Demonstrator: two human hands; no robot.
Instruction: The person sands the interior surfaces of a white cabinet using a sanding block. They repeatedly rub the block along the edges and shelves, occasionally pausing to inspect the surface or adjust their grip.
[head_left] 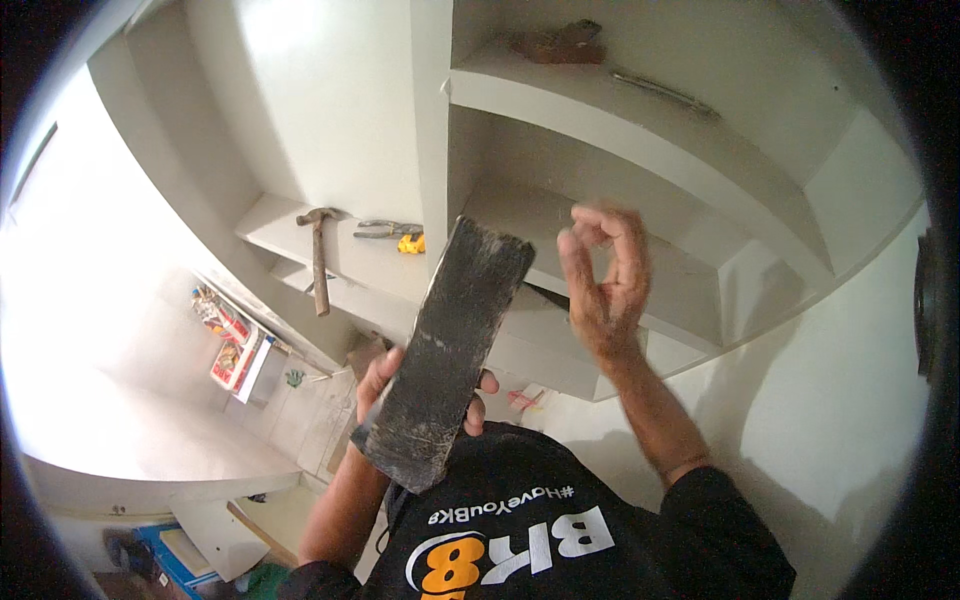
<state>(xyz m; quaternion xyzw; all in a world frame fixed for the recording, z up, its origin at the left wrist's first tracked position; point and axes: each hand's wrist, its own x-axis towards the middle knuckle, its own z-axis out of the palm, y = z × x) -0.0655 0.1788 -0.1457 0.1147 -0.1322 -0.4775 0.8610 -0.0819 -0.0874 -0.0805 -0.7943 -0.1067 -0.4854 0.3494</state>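
Note:
My left hand [374,384] grips a long, dark, worn rectangular block [445,350] from beneath, its fingers wrapped round both long edges. The block is tilted, its scuffed black face turned toward me and its upper end leaning right. Raised to the right of it, apart from the block, is my right hand [610,275]. Its thumb and forefinger curl together in a pinch, slightly blurred; whether anything small is between them I cannot make out.
White built-in shelves [640,120] stand ahead. A claw hammer [319,260], pliers [380,230] and a yellow tool [411,243] lie on the left shelf. A brownish block-like tool [560,45] and a thin metal rod [665,93] rest top right. A red-and-white box [235,365] sits lower left.

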